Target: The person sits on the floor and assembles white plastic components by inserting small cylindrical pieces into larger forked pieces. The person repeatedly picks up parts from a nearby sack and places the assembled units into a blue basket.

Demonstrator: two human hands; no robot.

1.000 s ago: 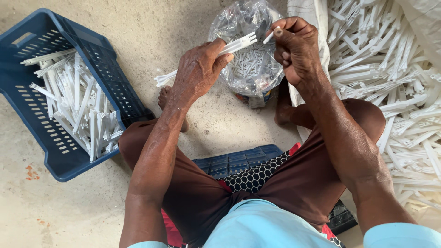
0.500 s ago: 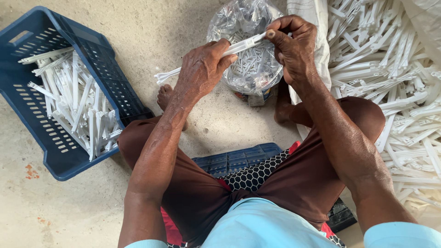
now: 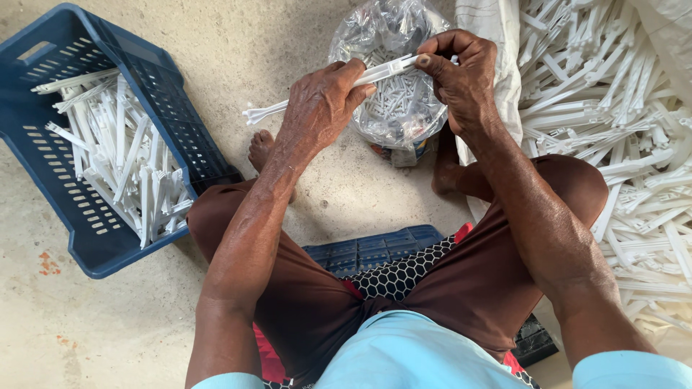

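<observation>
Lying left of the fingers, a blue crate [image 3: 65,216] holds white strips; the left hand [image 3: 321,101] clamps a long white plastic strip [image 3: 375,73] with forked end, the right hand [image 3: 461,72] pinching its other end above a clear bag [image 3: 393,115]

The floor [image 3: 238,43] is bare grey concrete, rough and mottled, with small orange-red stains at about eight o'clock near the lower left edge. Soft, even daylight falls over it, with only faint shadows. At six o'clock a low dark-blue plastic seat [image 3: 375,248] stands on the floor, topped by a cushion [image 3: 404,277] with a black-and-white honeycomb pattern and red edging.
</observation>
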